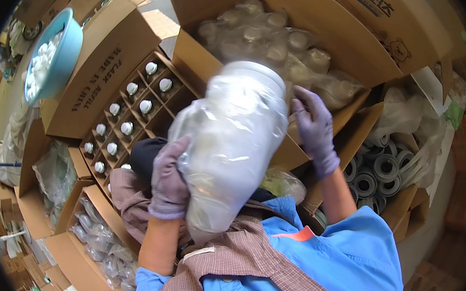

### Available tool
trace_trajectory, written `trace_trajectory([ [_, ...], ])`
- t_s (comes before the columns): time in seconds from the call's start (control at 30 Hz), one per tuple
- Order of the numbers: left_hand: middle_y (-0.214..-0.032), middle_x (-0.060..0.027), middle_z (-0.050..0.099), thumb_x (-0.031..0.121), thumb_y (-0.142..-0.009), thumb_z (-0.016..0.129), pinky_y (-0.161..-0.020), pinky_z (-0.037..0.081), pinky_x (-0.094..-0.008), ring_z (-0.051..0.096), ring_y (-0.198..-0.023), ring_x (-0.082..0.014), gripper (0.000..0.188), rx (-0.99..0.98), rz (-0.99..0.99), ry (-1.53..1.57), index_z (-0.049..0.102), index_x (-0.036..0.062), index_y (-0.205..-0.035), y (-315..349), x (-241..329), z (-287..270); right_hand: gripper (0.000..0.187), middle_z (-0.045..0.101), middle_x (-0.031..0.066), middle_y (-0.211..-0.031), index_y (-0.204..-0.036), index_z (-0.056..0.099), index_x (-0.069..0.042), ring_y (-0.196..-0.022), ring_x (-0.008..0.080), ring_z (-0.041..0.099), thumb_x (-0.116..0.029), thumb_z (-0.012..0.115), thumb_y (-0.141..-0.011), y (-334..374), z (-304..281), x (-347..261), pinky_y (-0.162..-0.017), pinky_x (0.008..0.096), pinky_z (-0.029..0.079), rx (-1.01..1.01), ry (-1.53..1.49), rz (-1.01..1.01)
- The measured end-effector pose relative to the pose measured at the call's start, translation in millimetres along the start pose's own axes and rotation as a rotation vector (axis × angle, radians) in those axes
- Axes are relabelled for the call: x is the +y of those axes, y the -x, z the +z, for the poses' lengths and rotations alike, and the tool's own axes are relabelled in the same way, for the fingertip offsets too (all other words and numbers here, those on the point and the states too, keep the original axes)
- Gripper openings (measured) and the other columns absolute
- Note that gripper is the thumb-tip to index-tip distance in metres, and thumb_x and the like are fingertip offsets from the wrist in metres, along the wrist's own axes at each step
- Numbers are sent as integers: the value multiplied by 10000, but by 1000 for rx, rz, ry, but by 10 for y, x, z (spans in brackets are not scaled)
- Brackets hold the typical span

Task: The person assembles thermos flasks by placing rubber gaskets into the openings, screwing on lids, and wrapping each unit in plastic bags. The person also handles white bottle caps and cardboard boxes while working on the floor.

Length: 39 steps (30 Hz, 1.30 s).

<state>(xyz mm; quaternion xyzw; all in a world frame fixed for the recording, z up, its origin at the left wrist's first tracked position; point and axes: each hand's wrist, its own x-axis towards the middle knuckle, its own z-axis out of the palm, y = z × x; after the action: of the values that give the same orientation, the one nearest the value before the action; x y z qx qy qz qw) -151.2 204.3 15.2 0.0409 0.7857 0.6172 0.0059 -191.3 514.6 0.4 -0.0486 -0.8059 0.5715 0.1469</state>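
A large white cylinder wrapped in a clear plastic bag (233, 140) is held up close in front of me, tilted with its top toward the far boxes. My left hand (170, 181), in a pale purple glove, grips its lower left side. My right hand (315, 129), gloved the same way, rests open against its upper right side, just above a cardboard box edge. Beyond it an open cardboard box (207, 68) holds several more bagged white pieces (268, 37).
A divided carton (157, 125) with white-capped items in its cells stands at left. A light blue basin (72, 46) of white pieces sits on a box at far left. Grey ring parts (382, 168) lie in a bag at right. More bagged pieces (101, 245) fill a low box.
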Motion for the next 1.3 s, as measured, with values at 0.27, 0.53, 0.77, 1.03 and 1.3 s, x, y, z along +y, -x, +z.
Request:
trace_trajectory([
  [0.27, -1046, -151, 693, 9, -765, 731, -857, 529, -306, 679, -947, -229, 351, -170, 328, -311, 673, -31, -1109, -451, 66, 209, 317, 666, 89, -1141, -1033, 734, -189, -1142, 279, 574, -340, 547, -827, -115, -155, 1972, -1027, 472, 370, -986, 1035, -207],
  [0.53, -1101, -187, 690, -2, -794, 719, -888, 538, -374, 681, -1008, -282, 428, -409, 286, 14, 620, 4, -1210, -993, -247, 794, 265, 650, 75, -1173, -1123, 691, -162, -1196, 269, 552, -187, 587, -881, -816, -1030, 2055, -980, 502, 428, -667, 1359, -150],
  [0.77, -1231, -101, 642, 12, -900, 623, -939, 547, -346, 640, -1079, -176, 469, -784, -467, 505, 519, 37, -1357, -1337, -578, 1823, 374, 589, 196, -1295, -1260, 612, -45, -1202, 370, 544, -260, 585, -955, -506, -825, 583, -1041, 423, 438, -399, 179, -210],
  [1.03, -1202, -151, 651, -16, -773, 712, -933, 532, -352, 634, -1064, -231, 646, -970, -195, -353, 506, 82, -1377, -1634, -626, 2482, 286, 702, 125, -1104, -1066, 687, -64, -1017, 222, 648, -254, 488, -991, -731, -759, 1971, -931, 338, 459, -772, 36, 403],
  [1.3, -1141, -255, 652, 435, -874, 686, -865, 514, -389, 668, -973, -315, 562, -513, -455, -215, 645, -67, -1123, -1781, -711, 2504, 261, 711, 60, -1050, -1036, 710, -70, -968, 219, 648, -179, 487, -955, -534, -422, 3203, -864, 340, 481, -976, 337, -40],
])
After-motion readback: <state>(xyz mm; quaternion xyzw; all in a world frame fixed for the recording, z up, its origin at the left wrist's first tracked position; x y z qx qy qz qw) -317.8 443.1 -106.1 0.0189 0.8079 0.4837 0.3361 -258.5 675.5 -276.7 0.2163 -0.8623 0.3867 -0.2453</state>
